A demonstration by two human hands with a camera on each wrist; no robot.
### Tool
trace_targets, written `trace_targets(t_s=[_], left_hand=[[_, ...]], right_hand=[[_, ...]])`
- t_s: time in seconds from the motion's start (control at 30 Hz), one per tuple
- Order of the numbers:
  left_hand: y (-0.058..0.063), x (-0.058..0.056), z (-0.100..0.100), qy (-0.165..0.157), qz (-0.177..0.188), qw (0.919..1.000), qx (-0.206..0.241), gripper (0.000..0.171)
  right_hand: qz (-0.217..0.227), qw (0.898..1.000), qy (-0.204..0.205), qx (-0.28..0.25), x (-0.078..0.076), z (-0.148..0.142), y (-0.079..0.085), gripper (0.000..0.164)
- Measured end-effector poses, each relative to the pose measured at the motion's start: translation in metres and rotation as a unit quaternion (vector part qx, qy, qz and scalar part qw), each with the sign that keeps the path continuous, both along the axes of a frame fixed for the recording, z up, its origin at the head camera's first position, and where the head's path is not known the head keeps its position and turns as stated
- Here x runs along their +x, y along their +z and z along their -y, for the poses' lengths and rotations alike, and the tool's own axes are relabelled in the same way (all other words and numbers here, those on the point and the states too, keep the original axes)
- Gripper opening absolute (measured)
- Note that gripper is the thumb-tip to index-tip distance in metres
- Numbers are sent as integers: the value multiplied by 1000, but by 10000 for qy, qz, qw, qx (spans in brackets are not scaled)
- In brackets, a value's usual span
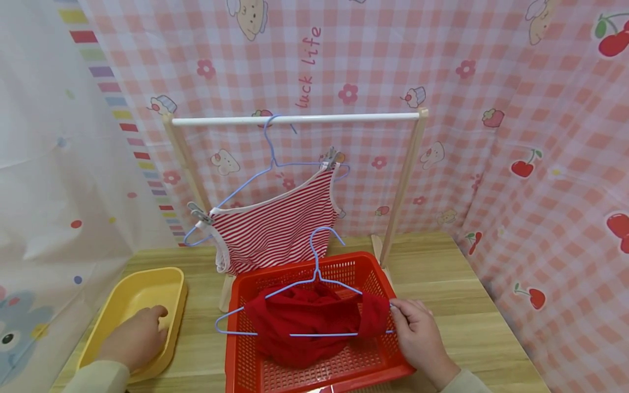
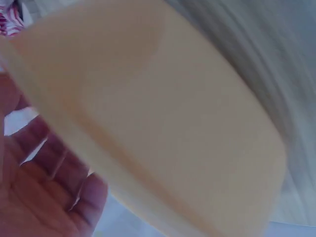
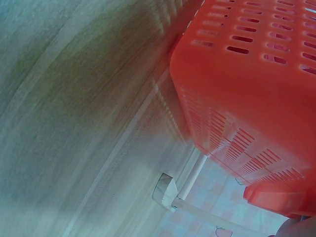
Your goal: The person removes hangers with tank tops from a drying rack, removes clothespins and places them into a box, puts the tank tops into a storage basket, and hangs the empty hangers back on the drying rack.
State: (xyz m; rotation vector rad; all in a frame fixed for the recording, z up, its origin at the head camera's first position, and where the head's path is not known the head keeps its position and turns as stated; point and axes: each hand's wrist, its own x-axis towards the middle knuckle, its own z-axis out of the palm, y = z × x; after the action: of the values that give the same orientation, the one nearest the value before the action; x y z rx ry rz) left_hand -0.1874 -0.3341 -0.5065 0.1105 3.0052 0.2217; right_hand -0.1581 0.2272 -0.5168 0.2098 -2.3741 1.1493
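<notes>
Over the yellow tray (image 1: 169, 305) my left hand (image 1: 135, 338) hovers with relaxed, slightly bent fingers. The left wrist view shows its palm side by the tray's outer wall (image 2: 187, 108), and nothing shows in its grasp. My right hand (image 1: 420, 333) pinches the right end of a light blue wire hanger (image 1: 316, 267) together with the strap of a red garment (image 1: 304, 327). That garment droops from the hanger over the red basket (image 1: 363, 376). In the right wrist view the basket's side wall (image 3: 237, 89) fills the right, and only a bit of the hand shows at the bottom corner.
Behind the basket stands a drying rack with a white bar (image 1: 344, 117) and wooden legs. A red-and-white striped top (image 1: 280, 224) hangs there on another blue hanger (image 1: 245, 183), held by grey clothespins (image 1: 200, 214). Patterned curtains (image 1: 383, 60) close off the wood-look table (image 1: 457, 305).
</notes>
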Motion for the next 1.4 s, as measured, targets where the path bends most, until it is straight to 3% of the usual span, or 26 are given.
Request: trace_targets(t_s=[0.17, 0.4, 0.5, 0.73, 1.0, 1.4], left_hand=[[14, 0, -12, 234, -647, 9974, 192, 32], [25, 1, -27, 235, -860, 9955, 322, 36], [25, 3, -36, 128, -1203, 9916, 464, 33], [33, 6, -60, -221, -2028, 9739, 998, 26], [49, 7, -84, -612, -2092, 9700, 1080, 26], [57, 11, -108, -1368, -2614, 9511, 913, 40]], right_hand=[[22, 10000, 16, -1, 0, 0, 0, 20], [69, 10000, 20, -45, 0, 0, 1, 20], [102, 9999, 17, -53, 0, 0, 1, 20], [55, 10000, 31, -38, 0, 0, 0, 20], [48, 10000, 43, -16, 0, 0, 0, 20], [-131, 9999, 38, 17, 0, 0, -1, 19]])
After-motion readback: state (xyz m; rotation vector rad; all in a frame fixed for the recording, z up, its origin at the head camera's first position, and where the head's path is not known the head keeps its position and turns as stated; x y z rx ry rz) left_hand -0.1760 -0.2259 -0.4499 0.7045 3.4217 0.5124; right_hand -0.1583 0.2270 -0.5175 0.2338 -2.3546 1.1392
